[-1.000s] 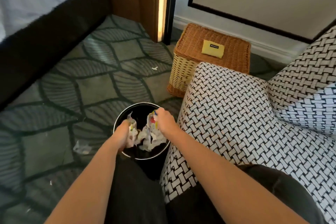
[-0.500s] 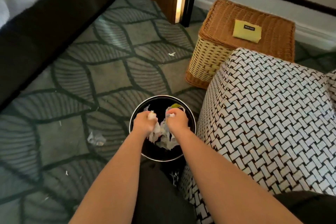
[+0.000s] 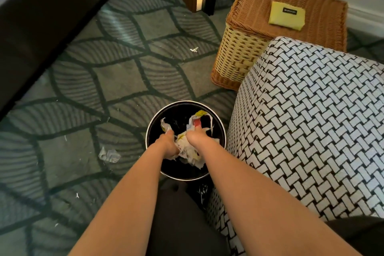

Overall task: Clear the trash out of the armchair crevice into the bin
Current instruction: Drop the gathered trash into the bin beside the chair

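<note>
Crumpled paper trash (image 3: 188, 148), held in the mouth of the black bin (image 3: 185, 102). I see my left hand (image 3: 168, 144) and right hand (image 3: 194, 138) each gripping the wad, fingers curled into the paper, tips hidden. The bin stands on the patterned carpet (image 3: 116, 81), just beside the woven armchair (image 3: 311, 120). A loose scrap (image 3: 109, 155) lies left of the bin; a wicker basket (image 3: 245, 52) stands beyond the armchair.

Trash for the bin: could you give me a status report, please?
Left hand and right hand grip crumpled trash over bin. Not yet released. Paper scrap on carpet.
</note>
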A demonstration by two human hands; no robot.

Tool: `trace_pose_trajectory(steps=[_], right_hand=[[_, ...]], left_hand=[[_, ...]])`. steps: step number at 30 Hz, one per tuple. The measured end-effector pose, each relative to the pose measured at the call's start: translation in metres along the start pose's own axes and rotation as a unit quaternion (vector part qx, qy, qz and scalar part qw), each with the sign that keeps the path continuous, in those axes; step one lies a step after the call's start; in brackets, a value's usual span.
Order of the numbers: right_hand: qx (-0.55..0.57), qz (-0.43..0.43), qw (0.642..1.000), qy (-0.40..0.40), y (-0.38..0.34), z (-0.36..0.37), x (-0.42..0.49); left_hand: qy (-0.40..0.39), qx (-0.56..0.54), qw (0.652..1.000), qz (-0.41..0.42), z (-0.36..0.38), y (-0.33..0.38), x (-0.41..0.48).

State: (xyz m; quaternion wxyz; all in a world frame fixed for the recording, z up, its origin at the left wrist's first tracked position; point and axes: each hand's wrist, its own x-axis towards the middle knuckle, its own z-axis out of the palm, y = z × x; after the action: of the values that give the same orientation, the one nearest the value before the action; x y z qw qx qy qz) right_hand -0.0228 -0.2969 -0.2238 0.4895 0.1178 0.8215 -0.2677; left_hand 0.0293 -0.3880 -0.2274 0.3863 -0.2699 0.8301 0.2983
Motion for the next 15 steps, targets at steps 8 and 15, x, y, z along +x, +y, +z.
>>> trace_pose_trajectory(steps=[8,15], right_hand=[[0.042,-0.098,0.991,0.077,-0.002,-0.024,-0.017],[0.149,-0.238,0.956,0.081,0.004,-0.083,-0.074]], left_hand=[[0.133,-0.035,0.989,0.058,-0.017,0.008,-0.017],[0.185,-0.083,0.967,0.154,-0.022,0.040,-0.060]])
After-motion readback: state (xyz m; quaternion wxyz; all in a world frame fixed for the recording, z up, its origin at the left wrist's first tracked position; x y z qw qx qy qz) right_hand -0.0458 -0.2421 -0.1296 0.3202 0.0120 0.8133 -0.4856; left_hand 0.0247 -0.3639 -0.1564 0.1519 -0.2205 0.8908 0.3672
